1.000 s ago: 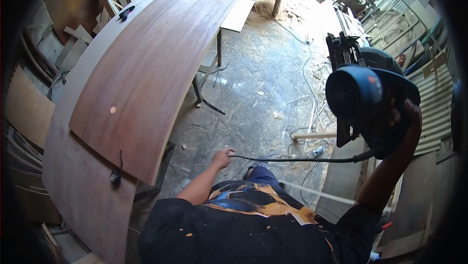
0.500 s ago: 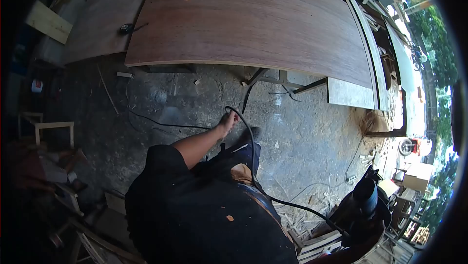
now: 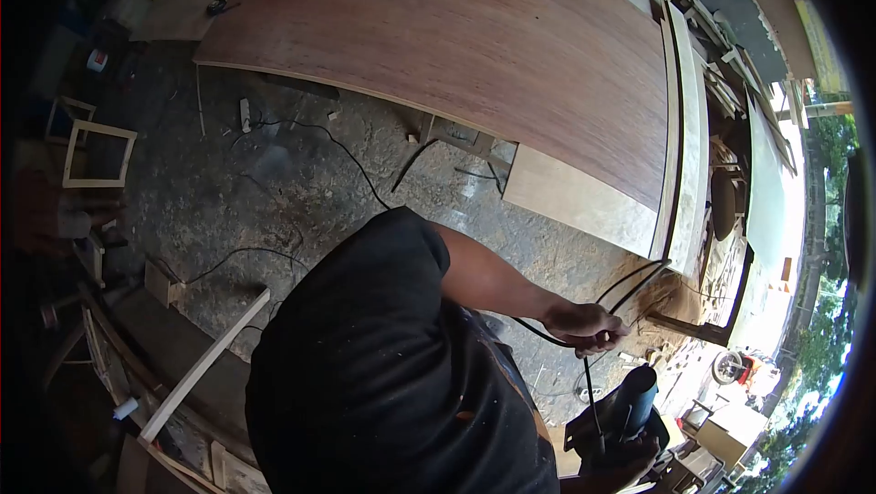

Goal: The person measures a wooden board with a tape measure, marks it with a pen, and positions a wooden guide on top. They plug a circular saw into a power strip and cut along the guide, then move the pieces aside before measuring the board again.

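My left hand (image 3: 589, 325) is closed around a black power cord (image 3: 591, 394), out in front of my body to the right. A loop of the cord rises beyond the fingers, and another stretch passes under my forearm. Low at the right, my right hand (image 3: 634, 462) holds a dark corded power tool (image 3: 625, 412) with a wide cylindrical part. The cord runs from the tool up to my left hand. Shadow hides most of the right hand's fingers, and the tool's exact kind does not show.
A large brown wood panel (image 3: 438, 56) lies on supports ahead, with a paler board (image 3: 579, 197) under its edge. A tape measure (image 3: 216, 8) sits at its left. Wooden frames (image 3: 100, 155) stand at left, and a long wood strip (image 3: 205, 366) slants behind me. Cables cross the concrete floor.
My left hand has swung right with the cord, toward the tool, and the cord now forms a loop. My view has turned, and the tool sits slightly further left and lower in view.
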Demonstrator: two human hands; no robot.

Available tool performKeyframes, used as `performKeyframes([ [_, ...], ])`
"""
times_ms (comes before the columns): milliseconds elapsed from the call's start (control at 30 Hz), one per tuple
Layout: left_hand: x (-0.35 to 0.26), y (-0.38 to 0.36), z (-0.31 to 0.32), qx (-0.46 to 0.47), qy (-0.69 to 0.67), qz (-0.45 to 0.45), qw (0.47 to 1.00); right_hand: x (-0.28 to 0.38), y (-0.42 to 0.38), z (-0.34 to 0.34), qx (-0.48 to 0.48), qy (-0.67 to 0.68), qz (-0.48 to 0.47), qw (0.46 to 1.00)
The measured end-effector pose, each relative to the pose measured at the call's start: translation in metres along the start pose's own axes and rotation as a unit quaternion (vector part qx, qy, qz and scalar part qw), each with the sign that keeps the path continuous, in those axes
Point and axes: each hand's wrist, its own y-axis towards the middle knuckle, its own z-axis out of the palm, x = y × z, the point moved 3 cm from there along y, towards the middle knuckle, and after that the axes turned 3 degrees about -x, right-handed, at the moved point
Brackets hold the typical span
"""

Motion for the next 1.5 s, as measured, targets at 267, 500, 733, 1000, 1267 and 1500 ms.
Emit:
performKeyframes([
  [267,0.055,0.274,0.093,0.083,0.037,0.066,0.994,-0.004,0.212,-0.044,0.149,0.081,0.117,0.979],
  [500,0.056,0.278,-0.090,-0.246,0.611,-0.154,0.736,-0.016,0.433,-0.082,0.120,0.029,0.014,0.992],
  [733,-0.028,0.244,-0.174,-0.502,0.607,-0.119,0.604,-0.041,0.557,-0.053,0.207,-0.070,-0.029,0.975],
  [1000,-0.063,0.345,-0.209,-0.401,0.789,-0.317,0.341,-0.052,0.626,-0.014,0.309,-0.112,0.012,0.944],
  [1267,-0.085,0.365,-0.217,-0.485,0.727,-0.327,0.360,-0.041,0.660,0.031,0.423,-0.138,-0.078,0.892],
  [1500,-0.170,0.383,-0.317,-0.608,0.700,-0.154,0.340,-0.022,0.643,0.056,0.477,-0.164,-0.119,0.855],
])
